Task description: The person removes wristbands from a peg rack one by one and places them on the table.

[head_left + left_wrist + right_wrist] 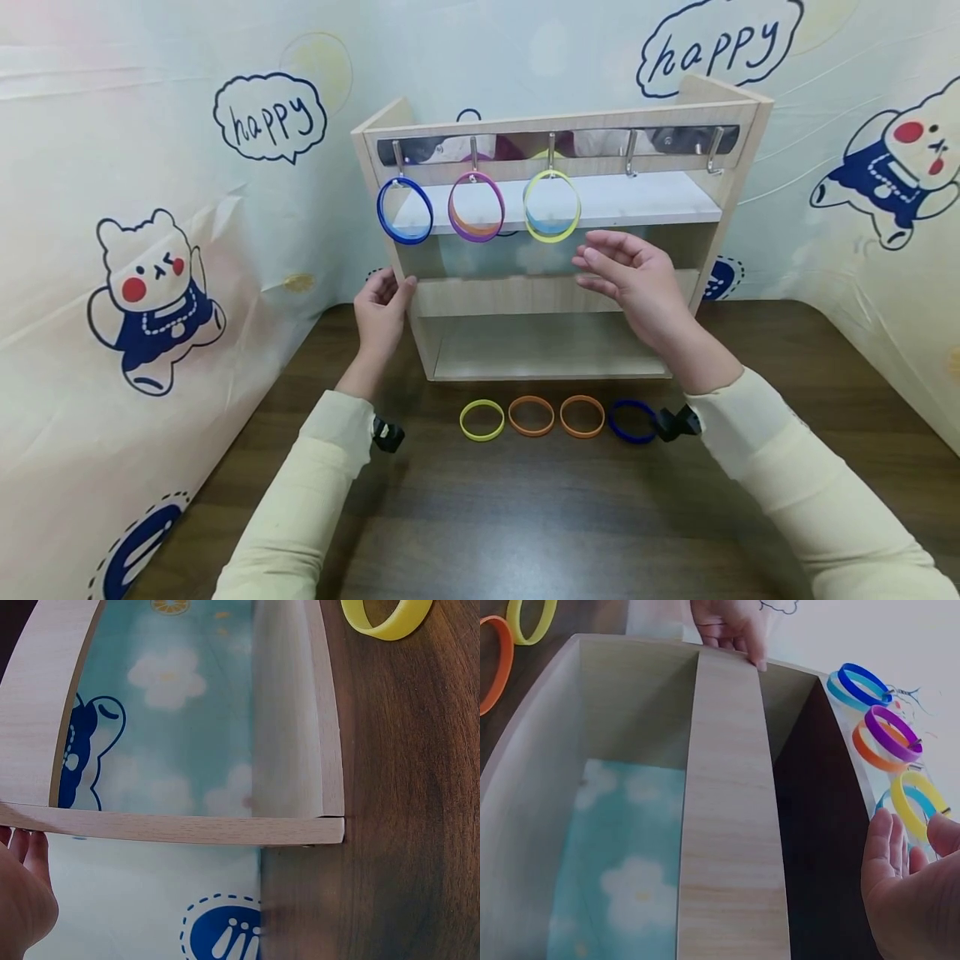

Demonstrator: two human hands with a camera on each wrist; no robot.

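Observation:
My left hand [382, 308] holds the left side panel of a pale wooden shelf [495, 298], its thumb at the front edge and fingers along the outer face [30, 855]. Just below and right of the third hook, my right hand [633, 279] is raised with fingers loosely extended and nothing in them. Beside it hang a yellow silicone wristband [573, 225] and a light blue wristband [922, 799]. The second hook carries purple [501, 198] and orange wristbands [874, 754]. On the leftmost hook are dark blue [381, 218] and light blue wristbands [844, 694].
Two bare hooks [631, 154] stand at the rail's right. In front of the shelf, a yellow wristband [462, 423], two orange wristbands [512, 419] and a dark blue wristband [630, 439] lie in a row on the dark wooden table [525, 517]. Printed cloth [247, 208] surrounds the table.

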